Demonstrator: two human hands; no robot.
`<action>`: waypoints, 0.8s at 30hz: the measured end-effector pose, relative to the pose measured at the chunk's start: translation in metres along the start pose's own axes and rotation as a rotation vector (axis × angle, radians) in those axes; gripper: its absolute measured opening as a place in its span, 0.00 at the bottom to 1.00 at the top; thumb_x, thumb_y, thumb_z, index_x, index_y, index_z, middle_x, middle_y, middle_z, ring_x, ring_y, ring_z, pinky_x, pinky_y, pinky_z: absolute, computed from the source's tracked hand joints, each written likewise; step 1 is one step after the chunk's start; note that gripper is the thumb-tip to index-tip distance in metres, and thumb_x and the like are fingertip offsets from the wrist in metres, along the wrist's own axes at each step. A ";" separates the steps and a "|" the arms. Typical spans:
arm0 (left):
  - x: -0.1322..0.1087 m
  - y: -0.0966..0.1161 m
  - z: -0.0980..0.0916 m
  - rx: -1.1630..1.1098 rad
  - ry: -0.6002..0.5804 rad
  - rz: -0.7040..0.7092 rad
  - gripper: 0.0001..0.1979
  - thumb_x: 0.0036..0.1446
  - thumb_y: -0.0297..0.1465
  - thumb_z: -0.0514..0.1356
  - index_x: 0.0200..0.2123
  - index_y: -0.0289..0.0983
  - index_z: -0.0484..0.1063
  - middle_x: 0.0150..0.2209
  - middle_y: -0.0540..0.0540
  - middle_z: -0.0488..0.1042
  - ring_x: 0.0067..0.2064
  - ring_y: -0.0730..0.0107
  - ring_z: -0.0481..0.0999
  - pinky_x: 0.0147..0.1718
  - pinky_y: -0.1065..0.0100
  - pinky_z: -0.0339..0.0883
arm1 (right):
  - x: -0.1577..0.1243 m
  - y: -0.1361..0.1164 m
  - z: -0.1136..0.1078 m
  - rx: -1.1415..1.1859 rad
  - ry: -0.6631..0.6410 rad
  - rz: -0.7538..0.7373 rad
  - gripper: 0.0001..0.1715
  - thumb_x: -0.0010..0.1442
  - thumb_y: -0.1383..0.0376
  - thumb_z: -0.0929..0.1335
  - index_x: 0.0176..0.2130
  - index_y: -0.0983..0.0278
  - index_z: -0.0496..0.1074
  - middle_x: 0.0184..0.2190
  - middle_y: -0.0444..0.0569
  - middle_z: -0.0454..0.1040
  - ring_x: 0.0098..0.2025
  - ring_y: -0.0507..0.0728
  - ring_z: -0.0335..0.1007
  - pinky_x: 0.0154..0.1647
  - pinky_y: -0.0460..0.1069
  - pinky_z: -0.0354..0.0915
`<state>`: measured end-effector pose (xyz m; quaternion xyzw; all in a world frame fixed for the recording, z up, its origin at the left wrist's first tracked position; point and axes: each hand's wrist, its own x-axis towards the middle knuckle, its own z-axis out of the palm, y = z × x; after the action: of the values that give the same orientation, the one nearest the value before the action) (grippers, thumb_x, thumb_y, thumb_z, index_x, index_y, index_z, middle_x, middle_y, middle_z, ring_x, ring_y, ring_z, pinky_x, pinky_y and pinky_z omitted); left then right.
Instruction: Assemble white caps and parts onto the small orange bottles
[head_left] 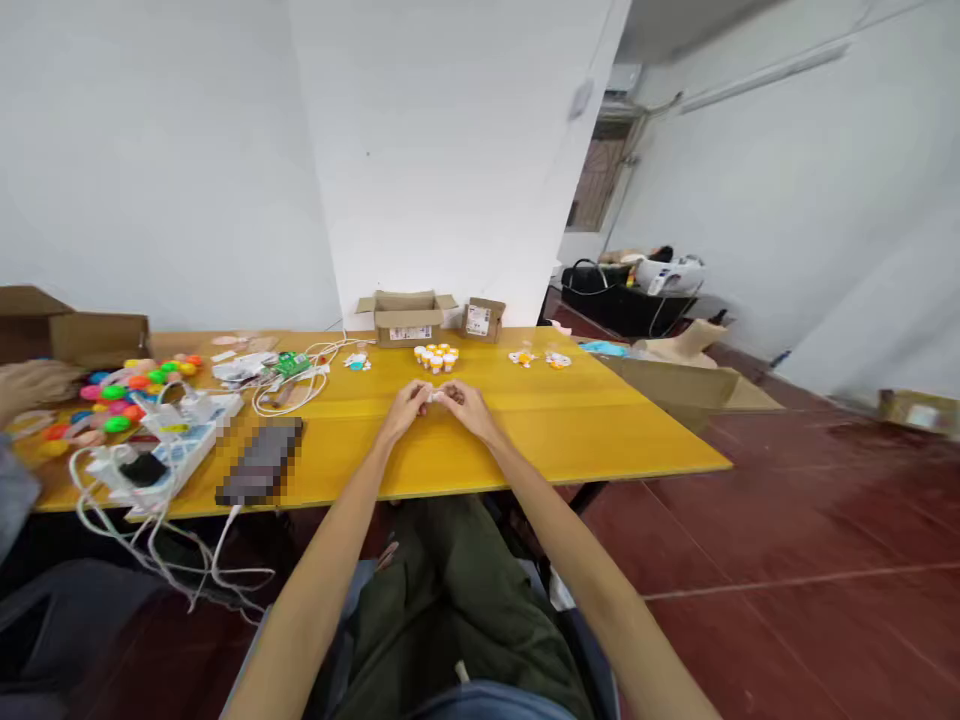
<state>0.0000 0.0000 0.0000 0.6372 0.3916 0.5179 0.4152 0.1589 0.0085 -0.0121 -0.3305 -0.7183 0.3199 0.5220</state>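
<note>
Presently, the left hand (406, 404) and right hand (463, 404) meet above the yellow tabletop (525, 430), fingers pinched together on a small white piece (435, 397) held between them, apparently for two-sided control, near the orange-capped vials (436, 356).

Bare forearms, dark green trousers

Both arms are uncovered from above the elbow down to the left hand (405, 407) and right hand (465, 405), with no sleeve, watch or ring showing. Dark olive-green trousers cover the lap just below the yellow table's (600, 430) near edge, above a blue-grey strip of cloth.
</note>
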 end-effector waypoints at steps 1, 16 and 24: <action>0.000 0.000 0.000 0.005 0.005 -0.005 0.21 0.51 0.51 0.63 0.26 0.38 0.69 0.18 0.56 0.63 0.20 0.76 0.64 0.22 0.73 0.60 | 0.000 0.000 -0.001 -0.010 -0.008 -0.007 0.09 0.54 0.57 0.70 0.32 0.61 0.72 0.27 0.43 0.74 0.30 0.55 0.69 0.33 0.49 0.65; -0.001 0.000 0.001 0.034 0.056 -0.123 0.22 0.55 0.50 0.61 0.23 0.38 0.66 0.18 0.55 0.62 0.21 0.75 0.66 0.21 0.73 0.60 | 0.000 0.001 -0.003 -0.073 -0.023 -0.015 0.12 0.52 0.56 0.73 0.34 0.60 0.73 0.29 0.44 0.75 0.33 0.55 0.70 0.34 0.49 0.65; -0.003 0.005 0.003 0.014 0.029 -0.097 0.23 0.54 0.50 0.62 0.22 0.38 0.65 0.19 0.55 0.62 0.22 0.76 0.65 0.22 0.73 0.61 | -0.002 -0.006 -0.003 -0.038 -0.015 0.075 0.21 0.55 0.46 0.69 0.27 0.60 0.70 0.22 0.43 0.72 0.24 0.54 0.67 0.29 0.49 0.63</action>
<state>0.0025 -0.0054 0.0035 0.6127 0.4319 0.5036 0.4295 0.1614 0.0032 -0.0077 -0.3648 -0.7152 0.3282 0.4978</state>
